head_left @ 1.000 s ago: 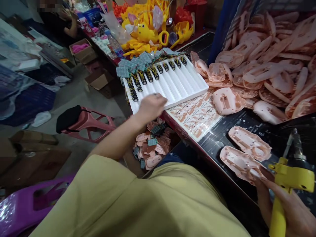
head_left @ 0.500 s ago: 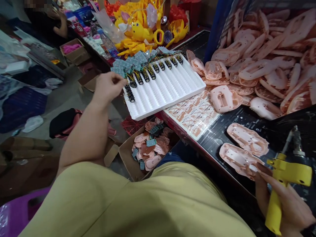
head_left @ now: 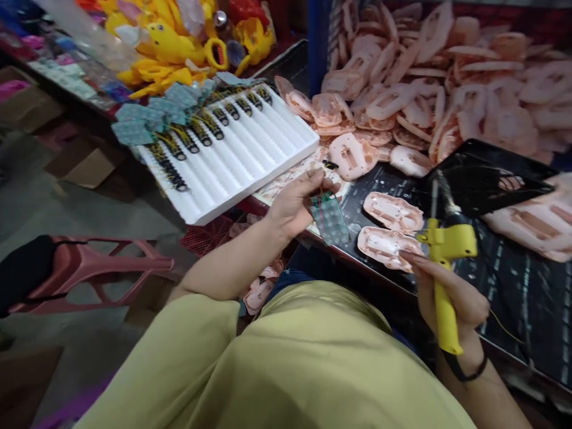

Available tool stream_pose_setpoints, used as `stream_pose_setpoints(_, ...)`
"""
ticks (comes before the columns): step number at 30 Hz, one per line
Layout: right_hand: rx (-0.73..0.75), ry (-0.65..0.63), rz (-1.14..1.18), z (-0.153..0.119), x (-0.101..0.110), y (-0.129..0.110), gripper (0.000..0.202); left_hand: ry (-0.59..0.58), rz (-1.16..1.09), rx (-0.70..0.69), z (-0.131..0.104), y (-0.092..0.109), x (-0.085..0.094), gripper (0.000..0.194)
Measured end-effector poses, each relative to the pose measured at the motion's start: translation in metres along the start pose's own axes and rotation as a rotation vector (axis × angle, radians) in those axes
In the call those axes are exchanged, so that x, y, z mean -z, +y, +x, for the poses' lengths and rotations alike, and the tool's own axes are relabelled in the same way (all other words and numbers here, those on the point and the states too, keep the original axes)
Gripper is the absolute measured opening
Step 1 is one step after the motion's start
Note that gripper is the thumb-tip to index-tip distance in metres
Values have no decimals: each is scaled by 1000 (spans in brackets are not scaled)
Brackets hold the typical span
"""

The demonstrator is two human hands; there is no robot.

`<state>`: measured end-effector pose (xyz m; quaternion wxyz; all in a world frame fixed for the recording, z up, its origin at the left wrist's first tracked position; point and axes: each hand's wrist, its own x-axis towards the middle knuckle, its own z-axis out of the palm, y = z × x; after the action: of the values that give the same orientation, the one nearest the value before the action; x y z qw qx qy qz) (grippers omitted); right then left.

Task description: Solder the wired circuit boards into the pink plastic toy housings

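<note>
Between the fingers of my left hand [head_left: 297, 205] hangs a green circuit board [head_left: 329, 219] with thin wires, over the bench edge. My right hand [head_left: 453, 292] is wrapped round a yellow glue gun [head_left: 447, 298], whose metal end points up and away. Its fingertips are at the nearer of two pink shells, the lower shell [head_left: 385, 247]; the upper shell [head_left: 393, 211] lies just beyond. Left of the shells, a white ridged tray [head_left: 250, 155] holds several black parts wired to green boards [head_left: 152, 119] along its far edge.
A large heap of pink shells [head_left: 402, 89] fills the back right beside a blue crate edge [head_left: 318, 47]. A black tray [head_left: 473, 173] stands right. Yellow plastic parts [head_left: 174, 42] lie at the back left. A pink stool [head_left: 102, 268] is on the floor.
My left hand has moved from the white tray's left end rightwards to near the pink shells, now with a green board in it. The view has shifted right; my right hand still has the glue gun.
</note>
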<state>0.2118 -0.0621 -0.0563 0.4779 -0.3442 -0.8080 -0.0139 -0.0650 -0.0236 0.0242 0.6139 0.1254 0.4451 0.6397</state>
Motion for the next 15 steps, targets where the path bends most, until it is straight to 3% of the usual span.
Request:
stream_pose_setpoints(3,16,-57,50,16,-3,-18,17,-60,-85,166,-6,-35,-27,19)
stream_pose_setpoints(5,-29,-57,98,24,-5,-26,16,-104,-103,204,-10,-50,-37,15)
stream_pose_setpoints(7,-84,-17,121,26,-6,-32,14,-192,-71,185,-9,-59,-38,10)
stream_pose_setpoints(9,-155,29,119,24,-4,-33,16,-314,22,127,-4,-63,-27,15)
stream_pose_setpoints(12,-288,61,146,19,2,-30,15,-437,302,-74,6,-61,2,40)
stream_pose_setpoints(15,-381,58,207,15,5,-26,14,-494,689,-573,9,-57,27,39)
